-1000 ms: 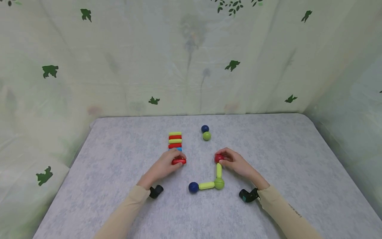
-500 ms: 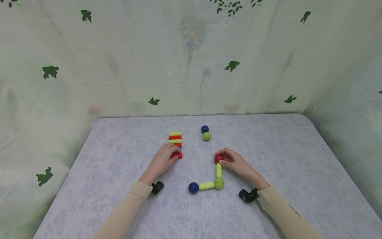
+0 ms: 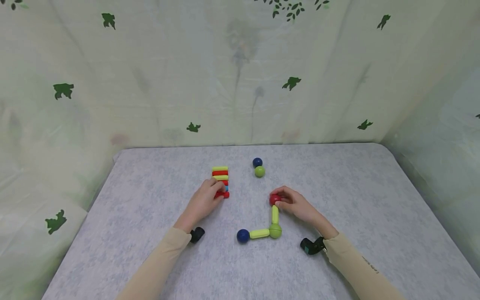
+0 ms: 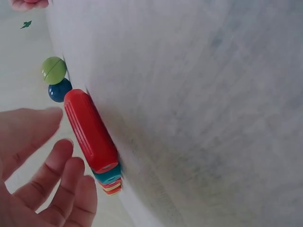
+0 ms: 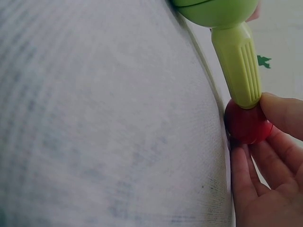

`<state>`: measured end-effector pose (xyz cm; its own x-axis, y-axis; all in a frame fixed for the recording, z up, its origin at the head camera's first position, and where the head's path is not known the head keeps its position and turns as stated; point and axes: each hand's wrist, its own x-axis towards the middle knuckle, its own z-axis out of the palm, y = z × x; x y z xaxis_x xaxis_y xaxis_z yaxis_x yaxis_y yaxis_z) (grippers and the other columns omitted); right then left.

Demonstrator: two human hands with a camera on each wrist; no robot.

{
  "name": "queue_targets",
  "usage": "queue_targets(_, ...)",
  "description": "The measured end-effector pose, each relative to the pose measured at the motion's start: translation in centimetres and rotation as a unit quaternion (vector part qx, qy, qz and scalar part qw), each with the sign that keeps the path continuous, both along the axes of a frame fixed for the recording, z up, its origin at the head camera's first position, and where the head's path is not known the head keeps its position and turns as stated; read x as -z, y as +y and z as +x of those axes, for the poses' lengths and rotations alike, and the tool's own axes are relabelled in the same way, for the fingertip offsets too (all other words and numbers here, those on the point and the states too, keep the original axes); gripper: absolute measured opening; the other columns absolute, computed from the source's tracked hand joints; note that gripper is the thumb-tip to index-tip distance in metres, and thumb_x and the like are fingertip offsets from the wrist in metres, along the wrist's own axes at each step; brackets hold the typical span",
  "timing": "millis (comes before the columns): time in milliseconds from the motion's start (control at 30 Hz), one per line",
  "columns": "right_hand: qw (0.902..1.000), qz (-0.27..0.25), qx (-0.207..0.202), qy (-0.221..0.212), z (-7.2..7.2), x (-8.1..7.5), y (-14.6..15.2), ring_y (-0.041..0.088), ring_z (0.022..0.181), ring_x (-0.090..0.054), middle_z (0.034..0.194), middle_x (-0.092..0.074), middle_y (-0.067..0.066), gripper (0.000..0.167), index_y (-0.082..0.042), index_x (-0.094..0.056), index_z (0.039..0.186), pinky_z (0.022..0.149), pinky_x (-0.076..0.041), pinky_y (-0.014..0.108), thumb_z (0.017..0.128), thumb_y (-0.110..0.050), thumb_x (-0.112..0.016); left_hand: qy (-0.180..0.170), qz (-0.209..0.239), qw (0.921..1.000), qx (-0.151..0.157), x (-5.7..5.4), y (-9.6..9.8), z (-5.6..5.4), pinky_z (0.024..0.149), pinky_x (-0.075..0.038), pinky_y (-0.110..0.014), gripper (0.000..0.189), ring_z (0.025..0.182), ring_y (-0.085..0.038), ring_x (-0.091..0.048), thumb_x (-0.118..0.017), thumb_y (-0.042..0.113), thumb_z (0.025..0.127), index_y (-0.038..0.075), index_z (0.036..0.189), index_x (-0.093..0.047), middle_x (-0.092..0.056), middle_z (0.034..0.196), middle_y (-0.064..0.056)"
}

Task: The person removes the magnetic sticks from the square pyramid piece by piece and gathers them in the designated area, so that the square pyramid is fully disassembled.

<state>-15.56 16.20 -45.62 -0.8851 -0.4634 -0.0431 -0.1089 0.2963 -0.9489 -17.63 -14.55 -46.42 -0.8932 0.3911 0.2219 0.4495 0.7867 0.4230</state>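
Note:
My left hand (image 3: 204, 200) is at the near end of a row of short rods. In the left wrist view its thumb and fingers are spread a little apart from a red rod (image 4: 91, 132), which lies against a blue rod (image 4: 109, 175). My right hand (image 3: 298, 204) pinches a red ball (image 3: 274, 199) between thumb and fingers. A yellow-green rod (image 5: 237, 66) joins this ball to a green ball (image 3: 275, 230). From there another yellow-green rod (image 3: 259, 233) runs left to a dark blue ball (image 3: 243, 236), making an L shape.
Beyond my left hand, yellow-green rods (image 3: 220, 168) and red rods (image 3: 220, 173) alternate in the row. A loose dark blue ball (image 3: 257, 162) and a loose green ball (image 3: 259, 171) sit together farther back. A leaf-patterned curtain (image 3: 157, 83) stands behind the cloth-covered table (image 3: 337, 175).
My left hand has carried the red rod back and slightly left to the end of the row, and its fingers have let go. My right hand stays on the red ball.

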Motion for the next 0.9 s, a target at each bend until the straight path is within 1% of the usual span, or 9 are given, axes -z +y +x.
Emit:
queue_targets(67, 1.0, 0.001, 0.001, 0.0, 0.0, 0.0, 0.0, 0.037, 0.114, -0.052, 0.122, -0.054, 0.022, 0.03, 0.008, -0.051, 0.124, 0.093, -0.044, 0.044, 0.095, 0.0, -0.055, -0.017, 0.011, 0.9997, 0.016, -0.2, -0.1, 0.3, 0.079, -0.048, -0.037, 0.014, 0.094, -0.023, -0.048, -0.071, 0.003, 0.084, 0.01, 0.094, -0.063, -0.054, 0.099, -0.004)
queue_targets(133, 1.0, 0.002, 0.003, 0.001, 0.1, 0.0, 0.0, 0.037, 0.114, -0.053, 0.122, -0.054, 0.022, 0.03, 0.008, -0.051, 0.124, 0.092, -0.045, 0.043, 0.095, 0.0, -0.055, -0.037, 0.029, 0.9979, 0.045, -0.5, -0.1, 0.7, 0.082, -0.047, -0.037, 0.014, 0.094, -0.022, -0.05, -0.07, 0.003, 0.086, 0.01, 0.096, -0.064, -0.054, 0.1, -0.003)
queue_targets(200, 1.0, 0.003, 0.004, 0.0, 0.2, -0.1, 0.0, 0.036, 0.113, -0.053, 0.122, -0.054, 0.022, 0.03, 0.008, -0.051, 0.124, 0.091, -0.045, 0.041, 0.095, -0.001, -0.055, -0.058, 0.051, 0.9937, 0.081, -0.7, -0.2, 1.1, 0.084, -0.047, -0.036, 0.014, 0.095, -0.022, -0.052, -0.068, 0.004, 0.087, 0.009, 0.099, -0.064, -0.055, 0.1, -0.003)
queue_targets(300, 1.0, 0.004, 0.003, -0.003, 0.1, -0.2, 0.0, 0.036, 0.112, -0.053, 0.122, -0.054, 0.022, 0.03, 0.008, -0.051, 0.124, 0.09, -0.046, 0.039, 0.095, -0.001, -0.055, -0.095, 0.084, 0.9834, 0.129, -1.0, -0.2, 1.9, 0.084, -0.048, -0.037, 0.013, 0.095, -0.022, -0.055, -0.065, 0.006, 0.09, 0.007, 0.103, -0.063, -0.057, 0.1, -0.004)
queue_targets(400, 1.0, 0.005, -0.001, -0.002, 0.0, 0.0, 0.1, 0.036, 0.112, -0.053, 0.121, -0.054, 0.023, 0.03, 0.008, -0.051, 0.124, 0.089, -0.046, 0.037, 0.095, -0.001, -0.055, -0.139, 0.102, 0.9715, 0.163, -1.3, 0.1, 2.8, 0.083, -0.049, -0.037, 0.016, 0.096, -0.023, -0.056, -0.065, 0.009, 0.091, 0.006, 0.107, -0.062, -0.059, 0.103, -0.004)
queue_targets(567, 1.0, 0.002, 0.0, 0.001, -0.6, 1.3, 0.4, 0.035, 0.112, -0.054, 0.121, -0.055, 0.022, 0.03, 0.007, -0.051, 0.124, 0.089, -0.046, 0.037, 0.096, -0.002, -0.055, -0.211, 0.086, 0.949, 0.218, -1.5, 1.2, 4.2, 0.088, -0.047, -0.035, 0.026, 0.1, -0.021, -0.056, -0.069, 0.015, 0.089, 0.007, 0.112, -0.06, -0.06, 0.109, -0.003)
queue_targets(633, 1.0, 0.001, 0.001, 0.0, -0.9, 2.1, 0.5, 0.033, 0.112, -0.054, 0.122, -0.055, 0.019, 0.031, 0.005, -0.051, 0.125, 0.09, -0.046, 0.037, 0.096, -0.004, -0.056, -0.231, 0.068, 0.9426, 0.231, -1.4, 1.7, 4.6, 0.09, -0.045, -0.033, 0.03, 0.102, -0.018, -0.055, -0.071, 0.017, 0.087, 0.01, 0.114, -0.059, -0.059, 0.11, 0.001)
queue_targets(733, 1.0, -0.002, 0.002, -0.001, -1.1, 2.8, 0.7, 0.03, 0.113, -0.055, 0.122, -0.056, 0.017, 0.032, 0.001, -0.052, 0.126, 0.091, -0.045, 0.036, 0.096, -0.008, -0.057, -0.239, 0.038, 0.9385, 0.246, -1.2, 2.4, 5.1, 0.092, -0.044, -0.029, 0.034, 0.103, -0.011, -0.053, -0.074, 0.019, 0.085, 0.014, 0.114, -0.058, -0.057, 0.11, 0.008)
queue_targets(900, 1.0, -0.007, 0.001, 0.004, -1.2, 2.9, 0.7, 0.03, 0.113, -0.055, 0.122, -0.056, 0.017, 0.032, 0.001, -0.053, 0.125, 0.092, -0.045, 0.037, 0.096, -0.011, -0.059, -0.209, -0.006, 0.9409, 0.267, -0.7, 3.3, 5.5, 0.091, -0.043, -0.026, 0.033, 0.1, -0.005, -0.05, -0.075, 0.018, 0.084, 0.019, 0.113, -0.058, -0.056, 0.109, 0.013)
